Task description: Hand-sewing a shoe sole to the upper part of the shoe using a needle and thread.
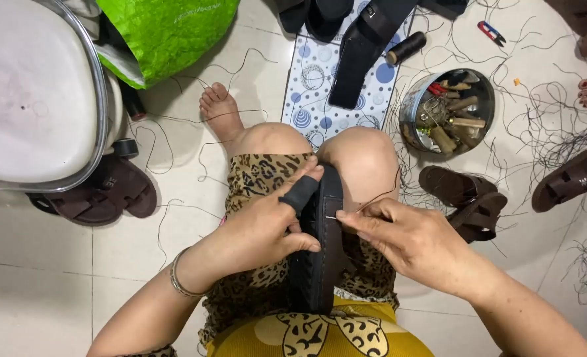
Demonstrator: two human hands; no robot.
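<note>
Head view, looking straight down: a dark sandal sole (315,254) stands on edge between the knees, wedged there so it stays steady and both hands are free to work along its rim. The left hand (261,231) closes round the sole from the left, thumb pressed on its face and fingers curled behind; one finger, laid along the top edge, wears a black guard (299,194), apparently as protection against pricks. The right hand (409,241) comes in from the other side, thumb and forefinger pinched shut on a thin needle (331,217) that meets the rim, with a dark thread (380,194) arcing up from it over the right knee. A bangle (178,281) sits on the left wrist. On the floor to the right, close enough to reach, lie brown sandals (468,198), and beyond them a round tin (446,110) of wooden-handled tools, placed handily beside the leg. Further off, a spool (405,48) and more black sandal parts (359,49) lie on a dotted mat (313,86), with red snips (491,32) near the top. Loose thread ends litter the tiles. Far left stand a white stool (32,92) and a green bag (164,30).
</note>
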